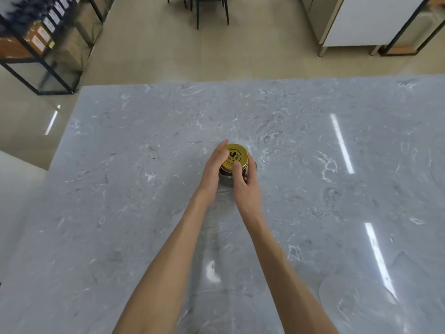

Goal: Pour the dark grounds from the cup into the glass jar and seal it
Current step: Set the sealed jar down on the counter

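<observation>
I have the jar [227, 178] on the surface [313, 213] in front of me, my left hand [213, 174] and right hand [245, 186] wrapped around it, so I should hold tight and twist the lid [237, 155] until it stops.

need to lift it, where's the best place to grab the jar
Grip the jar by its glass sides just under the gold lid, coming from both sides as the left hand and right hand are. It stands upright and round; the lid may not be tight.
</observation>
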